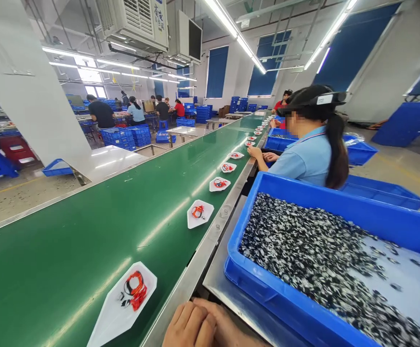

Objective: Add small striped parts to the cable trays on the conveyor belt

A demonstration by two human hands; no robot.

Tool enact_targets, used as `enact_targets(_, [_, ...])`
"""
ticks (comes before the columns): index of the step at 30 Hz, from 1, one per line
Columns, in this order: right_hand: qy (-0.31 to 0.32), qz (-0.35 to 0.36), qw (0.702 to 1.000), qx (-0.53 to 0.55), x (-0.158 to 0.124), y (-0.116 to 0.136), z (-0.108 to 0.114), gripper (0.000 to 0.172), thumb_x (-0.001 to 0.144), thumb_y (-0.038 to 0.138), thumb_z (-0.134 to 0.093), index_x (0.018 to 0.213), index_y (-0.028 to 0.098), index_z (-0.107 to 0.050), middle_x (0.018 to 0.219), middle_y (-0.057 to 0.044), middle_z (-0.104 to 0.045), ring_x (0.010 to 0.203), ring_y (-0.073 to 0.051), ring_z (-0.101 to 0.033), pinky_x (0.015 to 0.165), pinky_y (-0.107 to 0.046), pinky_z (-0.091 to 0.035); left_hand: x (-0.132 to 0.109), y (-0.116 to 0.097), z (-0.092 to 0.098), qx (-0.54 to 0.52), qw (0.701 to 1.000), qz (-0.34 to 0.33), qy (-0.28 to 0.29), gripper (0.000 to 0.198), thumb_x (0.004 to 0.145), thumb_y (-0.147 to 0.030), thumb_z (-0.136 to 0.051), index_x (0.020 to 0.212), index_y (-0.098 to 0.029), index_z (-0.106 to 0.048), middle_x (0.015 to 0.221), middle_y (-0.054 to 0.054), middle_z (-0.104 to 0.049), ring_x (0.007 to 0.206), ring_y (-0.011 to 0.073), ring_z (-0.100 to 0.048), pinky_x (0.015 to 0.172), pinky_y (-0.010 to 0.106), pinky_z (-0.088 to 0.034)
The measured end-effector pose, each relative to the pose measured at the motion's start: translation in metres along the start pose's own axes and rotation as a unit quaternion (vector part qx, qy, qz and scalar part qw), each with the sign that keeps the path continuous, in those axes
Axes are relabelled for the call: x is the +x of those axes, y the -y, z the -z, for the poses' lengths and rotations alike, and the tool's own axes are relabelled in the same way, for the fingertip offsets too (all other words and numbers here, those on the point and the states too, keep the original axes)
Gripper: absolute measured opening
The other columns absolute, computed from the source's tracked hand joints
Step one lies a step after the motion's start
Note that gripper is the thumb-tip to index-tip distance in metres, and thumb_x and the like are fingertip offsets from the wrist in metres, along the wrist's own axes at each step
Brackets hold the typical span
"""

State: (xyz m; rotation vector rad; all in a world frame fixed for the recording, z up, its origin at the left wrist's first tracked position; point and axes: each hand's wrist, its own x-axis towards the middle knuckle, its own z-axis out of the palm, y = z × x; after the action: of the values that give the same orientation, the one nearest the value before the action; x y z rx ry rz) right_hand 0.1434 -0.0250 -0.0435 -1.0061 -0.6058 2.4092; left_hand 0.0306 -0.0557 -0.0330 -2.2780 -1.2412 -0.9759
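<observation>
My left hand lies at the bottom edge on the metal rail of the conveyor, fingers curled into a loose fist with nothing visible in it. My right hand is pressed against it from the right, its fingers tucked under the left and mostly hidden. Just left of my hands, on the green belt, a white plastic tray holds a coiled orange cable with small black parts. To the right, a blue bin is filled with several small black-and-white parts.
More white trays with orange cables, the nearest, run in a line up the belt's right side. A person in a light blue shirt sits ahead, hands at the belt edge. Other blue bins stand behind; more people work at far tables.
</observation>
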Motion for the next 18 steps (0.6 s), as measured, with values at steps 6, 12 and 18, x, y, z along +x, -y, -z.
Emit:
enact_targets(6, [0.012,-0.040,0.992,0.115,0.021,-0.005,-0.003,0.017,0.076,0.019,-0.044,0.060,0.015,-0.046,0.051,0.002,-0.040,0.041,-0.007,-0.037,0.038,-0.016,-0.028,0.000,0.016,0.012,-0.033,0.999,0.010,-0.011,0.030,0.091,-0.021,-0.031,0.089,-0.022,-0.060,0.082,0.002,-0.059,0.074,0.0118,-0.055,0.068,0.024,-0.043])
enact_targets(12, [-0.001,-0.086,0.990,0.115,0.015,0.005,-0.009,0.013,0.070,0.018,-0.036,0.059,0.015,-0.042,0.051,0.003,-0.037,0.034,-0.006,-0.033,0.034,-0.015,-0.018,0.054,0.049,0.030,0.002,0.997,0.034,0.075,0.025,0.089,-0.033,-0.039,0.089,-0.021,-0.061,0.087,0.000,-0.062,0.079,0.0101,-0.056,0.072,0.020,-0.043])
enact_targets(18, [0.019,-0.078,0.990,0.112,0.009,0.012,-0.009,0.015,0.070,0.016,-0.033,0.059,0.015,-0.043,0.051,0.002,-0.037,0.034,-0.006,-0.033,0.034,-0.015,-0.019,0.110,0.090,0.002,0.120,0.955,0.104,0.249,0.030,0.087,-0.033,-0.036,0.084,-0.022,-0.064,0.086,0.002,-0.062,0.077,0.0174,-0.050,0.069,0.030,-0.037])
